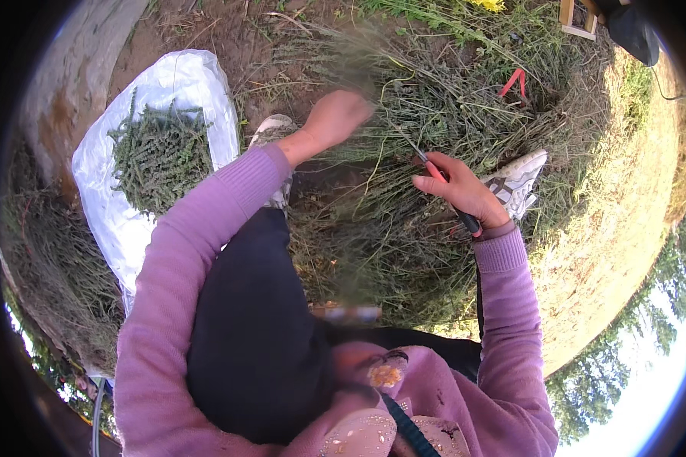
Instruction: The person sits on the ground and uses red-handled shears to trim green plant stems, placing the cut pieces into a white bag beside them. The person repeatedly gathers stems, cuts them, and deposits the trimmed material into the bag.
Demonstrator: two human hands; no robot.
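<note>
My left hand (338, 119) is closed, its fingertips partly smeared by motion. It grips a blurred bunch of green-grey herb stalks (352, 65). My right hand (465, 189) is wrapped round pruning shears (437, 172) with red and black handles; their narrow metal blades point up and left toward the stalks. Between my feet spreads a large heap of long cut herb stalks (442, 114). To the left, a white plastic sheet or bag (95, 164) bears a pile of short green-grey sprigs (164, 156).
A patterned shoe (517, 183) stands by my right hand, another (274, 129) beside my left wrist. A red V-shaped thing (514, 81) lies on the heap. Yellow flowers (489, 4) and a wooden frame (579, 21) are at the far right. Dry straw-coloured ground (610, 259) stretches rightward.
</note>
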